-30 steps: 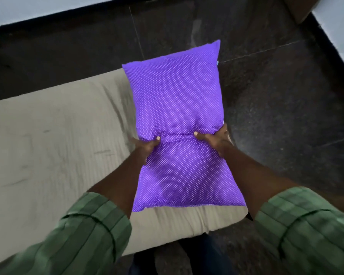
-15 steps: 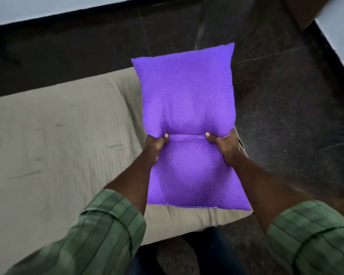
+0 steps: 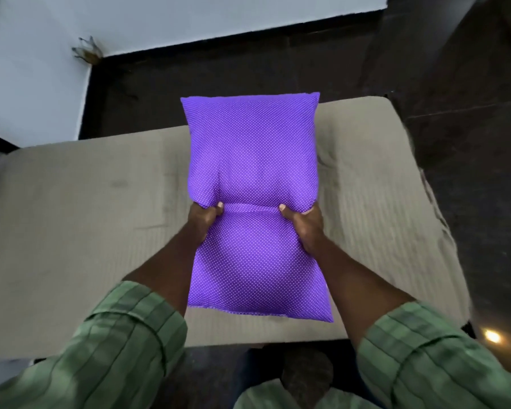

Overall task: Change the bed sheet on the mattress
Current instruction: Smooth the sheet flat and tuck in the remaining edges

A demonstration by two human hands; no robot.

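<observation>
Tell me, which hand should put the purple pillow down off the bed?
Probably the right hand. Both it and the left hand grip the pillow, but the mattress ends nearer the right, beside bare floor.

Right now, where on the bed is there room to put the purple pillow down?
The mattress has a big bare patch left of the pillow, reaching to its left edge. A smaller bare strip lies on the right, toward the rumpled edge. The middle is crowded: the left hand and right hand grip the pillow there.

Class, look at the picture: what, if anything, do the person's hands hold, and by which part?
Both hands, left and right, grip the purple white-dotted fabric pillow at its pinched middle, one on each long side.
</observation>
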